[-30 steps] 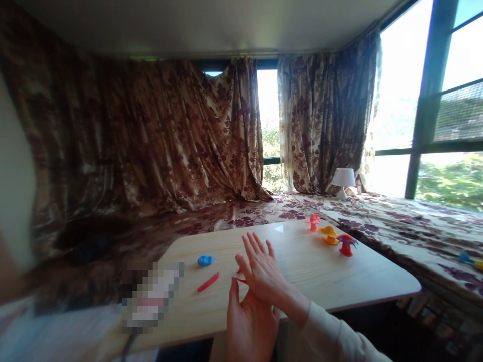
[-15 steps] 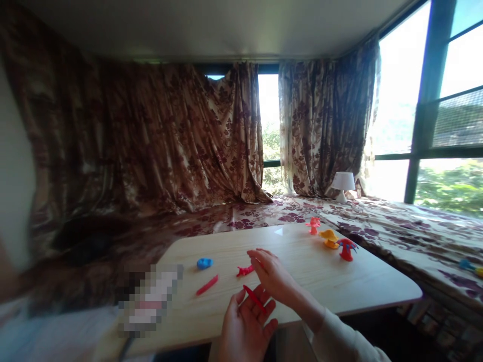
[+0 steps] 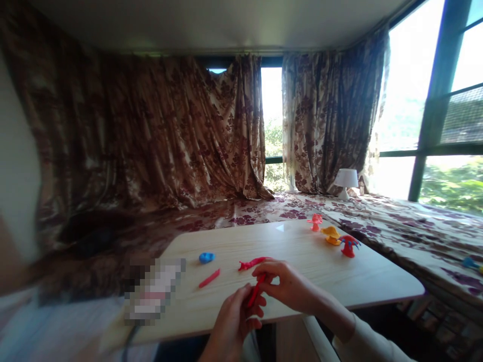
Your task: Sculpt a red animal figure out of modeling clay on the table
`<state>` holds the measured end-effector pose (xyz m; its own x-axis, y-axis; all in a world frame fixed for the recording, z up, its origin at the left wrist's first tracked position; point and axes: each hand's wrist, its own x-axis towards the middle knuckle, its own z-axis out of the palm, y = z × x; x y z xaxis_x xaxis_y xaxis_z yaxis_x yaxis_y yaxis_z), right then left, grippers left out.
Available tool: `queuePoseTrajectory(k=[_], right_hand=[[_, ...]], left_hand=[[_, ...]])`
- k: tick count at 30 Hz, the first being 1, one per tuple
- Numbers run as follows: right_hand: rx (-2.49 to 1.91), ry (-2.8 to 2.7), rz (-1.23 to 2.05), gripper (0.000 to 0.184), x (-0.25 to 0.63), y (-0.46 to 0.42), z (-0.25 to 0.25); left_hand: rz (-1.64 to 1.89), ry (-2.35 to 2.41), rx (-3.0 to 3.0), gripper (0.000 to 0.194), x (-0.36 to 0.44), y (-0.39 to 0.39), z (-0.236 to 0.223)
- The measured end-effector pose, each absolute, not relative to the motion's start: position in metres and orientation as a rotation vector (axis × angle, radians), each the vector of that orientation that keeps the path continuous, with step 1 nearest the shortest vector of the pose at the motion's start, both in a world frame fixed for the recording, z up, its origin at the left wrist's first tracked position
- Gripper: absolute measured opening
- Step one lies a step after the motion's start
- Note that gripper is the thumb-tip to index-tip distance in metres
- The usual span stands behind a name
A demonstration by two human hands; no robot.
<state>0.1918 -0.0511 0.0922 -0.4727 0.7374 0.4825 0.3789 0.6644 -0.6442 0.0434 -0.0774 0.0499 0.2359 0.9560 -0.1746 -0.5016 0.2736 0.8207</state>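
Over the near edge of a light wooden table (image 3: pixel 339 281), my left hand (image 3: pixel 232 322) and my right hand (image 3: pixel 285 284) pinch a thin red clay roll (image 3: pixel 255 291) between them. The roll stands tilted, its top at my right fingertips and its bottom in my left fingers. Just beyond my right hand lies a longer red clay strip (image 3: pixel 252 263). Another short red clay stick (image 3: pixel 209 278) lies to the left, and a blue clay lump (image 3: pixel 206 257) sits behind it.
Three small clay figures stand at the table's far right: a pink one (image 3: pixel 314 221), an orange one (image 3: pixel 331 235) and a red-and-blue one (image 3: pixel 347 245). A blurred-out object (image 3: pixel 154 289) lies on the table's left. A white lamp (image 3: pixel 345 182) stands by the curtains.
My palms were pressed together, rolling; they parted to show the red roll on my left palm. Now both hands hold it by the fingertips, nearer the table's edge.
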Motion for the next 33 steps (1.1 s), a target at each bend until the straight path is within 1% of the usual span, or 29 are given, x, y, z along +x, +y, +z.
queuePoseTrajectory(k=[4,10,18,22,28,33], right_hand=[[-0.827,-2.113,0.538,0.018,0.195,-0.055,0.090],[-0.876,-2.200,0.460,0.012,0.195,-0.062,0.096],[-0.907,-2.216,0.436,0.011,0.193,-0.064,0.099],[-0.889,-2.239,0.417,0.014,0.193,-0.064,0.100],[-0.904,-2.238,0.357,0.015,0.191,-0.063,0.098],[-0.902,-2.210,0.412,0.016,0.190,-0.063,0.094]], left_hand=[[1.145,0.872,0.912,0.026,0.040,-0.077,0.050],[1.147,0.954,0.999,0.031,0.038,-0.075,0.055],[1.132,1.018,1.103,0.034,0.034,-0.070,0.055],[1.127,1.023,1.131,0.036,0.035,-0.070,0.059],[1.084,0.993,1.168,0.032,0.033,-0.071,0.065],[1.061,0.979,1.145,0.031,0.032,-0.074,0.067]])
